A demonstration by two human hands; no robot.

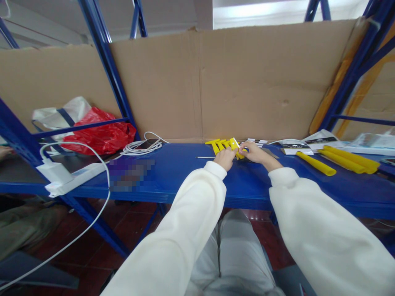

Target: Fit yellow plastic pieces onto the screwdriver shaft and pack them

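Head view | yellow piece with white face [234,143], tilted, lower part hidden | blue metal bench [173,172] before brown cardboard panel [160,82]; dark red tiled floor [132,222] below | piece between left hand [226,158] and right hand [252,151], both curled, grasping it; loose yellow pieces [215,146] just behind left hand

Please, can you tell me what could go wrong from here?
The white cable loops down past the edge of the blue table; a snag might tug the power strip. The left hand is close to the thin rod and the yellow pieces, so it might knock them.
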